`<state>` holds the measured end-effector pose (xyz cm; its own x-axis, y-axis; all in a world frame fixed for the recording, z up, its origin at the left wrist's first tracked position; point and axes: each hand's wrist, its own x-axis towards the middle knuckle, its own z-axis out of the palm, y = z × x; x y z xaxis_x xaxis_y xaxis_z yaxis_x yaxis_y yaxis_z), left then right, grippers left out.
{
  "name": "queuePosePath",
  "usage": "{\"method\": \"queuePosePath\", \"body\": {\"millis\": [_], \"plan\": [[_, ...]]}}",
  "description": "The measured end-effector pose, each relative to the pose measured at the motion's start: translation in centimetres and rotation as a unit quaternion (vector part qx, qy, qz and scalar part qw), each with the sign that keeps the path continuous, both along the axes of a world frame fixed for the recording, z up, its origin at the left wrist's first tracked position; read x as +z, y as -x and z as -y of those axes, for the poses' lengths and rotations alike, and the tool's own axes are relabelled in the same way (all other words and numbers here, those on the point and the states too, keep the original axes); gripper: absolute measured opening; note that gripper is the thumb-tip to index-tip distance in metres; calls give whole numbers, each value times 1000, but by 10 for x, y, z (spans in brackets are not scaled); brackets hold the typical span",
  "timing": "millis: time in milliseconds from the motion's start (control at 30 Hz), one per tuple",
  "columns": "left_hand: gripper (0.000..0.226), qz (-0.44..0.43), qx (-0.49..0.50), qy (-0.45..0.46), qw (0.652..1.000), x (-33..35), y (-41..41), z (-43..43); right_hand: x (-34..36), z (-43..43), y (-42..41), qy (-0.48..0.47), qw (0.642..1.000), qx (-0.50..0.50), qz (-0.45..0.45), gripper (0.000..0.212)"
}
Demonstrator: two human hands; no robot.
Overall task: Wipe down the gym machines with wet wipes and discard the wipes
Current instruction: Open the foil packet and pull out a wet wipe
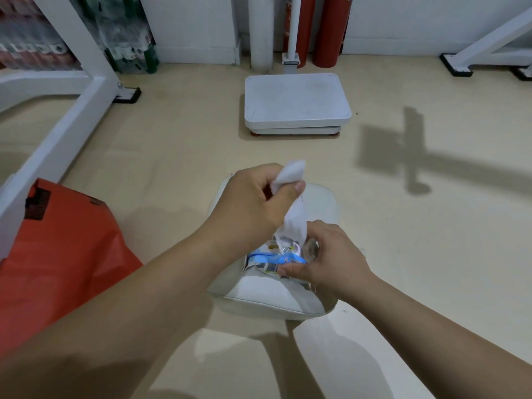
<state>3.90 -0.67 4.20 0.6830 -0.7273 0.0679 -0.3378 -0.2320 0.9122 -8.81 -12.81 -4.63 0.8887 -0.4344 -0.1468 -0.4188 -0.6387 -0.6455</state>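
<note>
White wet wipe (293,197), half drawn from a crinkly silver-and-blue foil packet (264,260) on a pale padded seat (273,298). The left hand (253,203) pinches it at the packet's twelve o'clock; the right hand (325,254) grips the packet at three o'clock. A hard tug could drag out extra wipes.

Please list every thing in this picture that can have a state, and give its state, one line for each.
wet wipe: half pulled out of the pack, pinched at its top.
wipe pack: open, lying on the seat.
left hand: fingers curled, grips the wet wipe.
right hand: holds the wipe pack down.
padded seat: bears the pack.
orange bag: on the floor beside the seat, untouched.
platform scale: on the floor, untouched.
</note>
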Motion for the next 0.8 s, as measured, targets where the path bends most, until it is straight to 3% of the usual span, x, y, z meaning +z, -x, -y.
{"method": "queuePosePath", "body": {"millis": [200, 300, 367, 433, 567, 700, 800], "plan": [[30, -130, 71, 6, 989, 0, -5, 0, 7, 0, 0, -50, 998, -6, -24, 51], [22, -157, 81, 10, 984, 4, -3, 0, 35, 6, 1, -212, 977, -16, -8, 60], [22, -153, 93, -1, 984, 6, 2, 0, 56, 11, 2, -270, 962, -29, 4, 65], [22, -166, 108, 7, 980, 8, 9, 1, 74, 15, 3, -303, 952, -37, 14, 52], [14, -220, 121, 28, 968, 31, 35, 13, 107, 12, 11, -412, 906, -67, 66, 8], [16, -328, 127, 25, 936, 75, 67, 17, 153, 8, 34, -449, 878, -145, 81, 18], [35, -365, 79, 2, 928, 125, 93, 16, 199, 5, 65, -473, 841, -243, 98, 17]]}}
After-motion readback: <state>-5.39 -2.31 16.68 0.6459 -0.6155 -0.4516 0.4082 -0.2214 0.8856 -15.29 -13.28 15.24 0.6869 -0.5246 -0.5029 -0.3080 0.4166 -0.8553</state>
